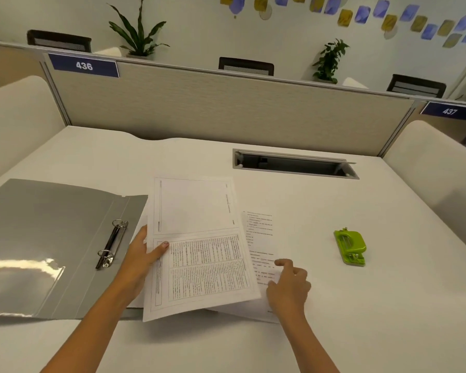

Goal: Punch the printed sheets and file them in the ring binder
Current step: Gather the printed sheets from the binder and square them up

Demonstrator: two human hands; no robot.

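Left hand point(143, 254) pinches white printed sheet point(199, 251) right of open grey ring binder point(51, 238) | right hand point(288, 286) loosely curled, holding nothing

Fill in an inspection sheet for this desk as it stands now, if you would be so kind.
Surface: white desk.
Job's things: grey ring binder lies open at left; top sheet in the middle, over a lower sheet that shows to its right; green hole punch apart at right.
Clutter: nothing seen.
Hands: left hand pinches the top sheet's left edge; right hand rests loosely curled on the lower sheet.
Cables: nothing seen; cable hatch open.
Surroundings: partition, chairs and plants behind.
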